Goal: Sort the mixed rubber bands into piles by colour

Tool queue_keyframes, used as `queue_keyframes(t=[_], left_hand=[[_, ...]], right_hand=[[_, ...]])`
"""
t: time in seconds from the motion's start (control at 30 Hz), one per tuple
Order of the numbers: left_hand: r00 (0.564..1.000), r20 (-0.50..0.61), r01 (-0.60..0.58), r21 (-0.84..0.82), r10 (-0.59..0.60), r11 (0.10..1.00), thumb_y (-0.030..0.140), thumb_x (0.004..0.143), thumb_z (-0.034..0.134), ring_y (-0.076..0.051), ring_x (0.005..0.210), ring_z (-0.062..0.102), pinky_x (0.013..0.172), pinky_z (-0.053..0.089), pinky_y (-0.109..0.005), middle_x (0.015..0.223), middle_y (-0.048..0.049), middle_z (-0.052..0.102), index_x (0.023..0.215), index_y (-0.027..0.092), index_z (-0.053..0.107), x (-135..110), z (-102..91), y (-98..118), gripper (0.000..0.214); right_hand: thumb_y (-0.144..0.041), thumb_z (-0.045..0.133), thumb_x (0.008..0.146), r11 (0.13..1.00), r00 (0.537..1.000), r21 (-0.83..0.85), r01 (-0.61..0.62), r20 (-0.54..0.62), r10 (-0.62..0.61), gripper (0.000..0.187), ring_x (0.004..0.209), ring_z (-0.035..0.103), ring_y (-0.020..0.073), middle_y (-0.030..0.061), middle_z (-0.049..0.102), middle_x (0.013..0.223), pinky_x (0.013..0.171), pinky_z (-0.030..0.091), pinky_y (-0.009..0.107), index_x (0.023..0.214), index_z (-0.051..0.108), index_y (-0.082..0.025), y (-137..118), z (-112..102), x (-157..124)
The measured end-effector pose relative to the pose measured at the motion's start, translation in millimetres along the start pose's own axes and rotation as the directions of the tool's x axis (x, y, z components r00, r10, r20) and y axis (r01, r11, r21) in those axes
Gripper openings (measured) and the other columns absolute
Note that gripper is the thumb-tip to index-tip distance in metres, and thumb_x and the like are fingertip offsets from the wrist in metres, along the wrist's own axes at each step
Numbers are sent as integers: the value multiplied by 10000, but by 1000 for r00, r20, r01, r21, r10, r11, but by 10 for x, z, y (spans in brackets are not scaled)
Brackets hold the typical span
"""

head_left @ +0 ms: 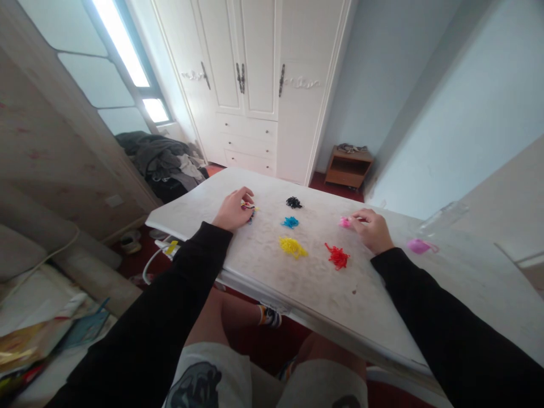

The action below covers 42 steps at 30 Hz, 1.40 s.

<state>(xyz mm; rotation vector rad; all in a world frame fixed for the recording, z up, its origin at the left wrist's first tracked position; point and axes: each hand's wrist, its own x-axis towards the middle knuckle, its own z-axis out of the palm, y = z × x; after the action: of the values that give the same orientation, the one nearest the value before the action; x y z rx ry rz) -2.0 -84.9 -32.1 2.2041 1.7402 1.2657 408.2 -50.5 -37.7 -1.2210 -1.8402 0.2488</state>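
Observation:
On the white table lie small heaps of thin stringy pieces that look like rubber bands. My left hand (233, 210) is curled round a few mixed-colour bands (247, 205) at the table's left side, partly hidden by the fingers. At the right, my right hand (370, 229) pinches at the pink bands (344, 222), fingertips touching that heap. Between my hands are a black heap (293, 202), a blue heap (290, 222), a yellow heap (293, 247) and a red heap (337, 256).
A pink pouch-like item (419, 245) and a clear plastic piece (444, 218) lie right of my right hand. The table (263, 272) has its near edge above my knees. Beyond stand a white wardrobe (255, 62), a small wooden cabinet (348, 167) and piled clothes (159, 161).

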Motion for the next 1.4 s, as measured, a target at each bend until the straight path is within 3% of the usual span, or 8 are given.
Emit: queue_keyframes(t=[0.17,0.4,0.53,0.67,0.9,1.0,1.13,1.4], left_hand=[[996,66,48,59,-52,997,127,641,641,-238,752,674,740,528,-358,829,-32,753,969,232,598,0,15,3,347],[998,29,60,9,-61,998,150,716,620,-221,744,697,765,527,-344,794,-16,749,990,222,588,-7,1,-30,286],[998,-51,30,-49,-32,998,183,750,632,-209,769,704,779,543,-337,802,-22,735,973,210,585,-9,8,-21,230],[999,-36,-43,-177,37,983,204,768,629,-189,797,720,782,568,-323,854,-38,737,940,199,574,-15,22,46,181],[1000,12,-1,-343,6,939,296,797,683,-180,759,736,693,595,-294,864,-51,757,890,197,564,-48,18,125,181],[1000,14,-11,-337,17,942,324,799,716,-180,744,737,664,594,-284,873,-50,760,892,202,583,-77,0,146,204],[999,17,-43,-314,51,948,372,841,714,-166,658,709,535,569,-269,865,-36,748,916,233,610,-119,11,139,189],[986,89,-97,-381,141,919,409,856,719,-221,810,732,714,636,-400,884,-68,722,927,277,604,-173,56,78,189]], right_hand=[[-395,608,758,1000,1000,10,-1,4,1,224,817,631,241,76,716,793,750,521,375,686,704,-205,-43,3,-5],[-383,607,773,1000,1000,3,16,10,-16,211,822,628,247,73,711,796,762,512,386,690,696,-211,-51,10,-10],[-341,582,826,981,985,-90,169,32,-167,215,861,624,270,79,704,781,836,498,428,672,675,-224,-183,-38,11],[-266,548,897,920,932,-169,355,138,-334,198,898,618,279,94,716,862,899,474,457,775,696,-214,-609,-55,-17],[-223,561,928,841,792,-173,512,473,-386,218,1108,609,269,111,702,1169,941,451,403,1093,695,-173,-1523,469,-164],[-222,590,913,836,807,-238,494,484,-339,258,1159,597,281,141,681,1241,960,456,407,1138,685,-138,-1725,719,-153],[-256,591,934,841,831,-241,484,429,-355,286,1185,590,280,153,656,1328,990,460,419,1182,672,-139,-1802,872,-160],[-180,627,879,882,852,-99,461,326,-409,395,1224,607,315,168,653,1379,986,468,475,1271,662,-155,-1658,990,-337]])
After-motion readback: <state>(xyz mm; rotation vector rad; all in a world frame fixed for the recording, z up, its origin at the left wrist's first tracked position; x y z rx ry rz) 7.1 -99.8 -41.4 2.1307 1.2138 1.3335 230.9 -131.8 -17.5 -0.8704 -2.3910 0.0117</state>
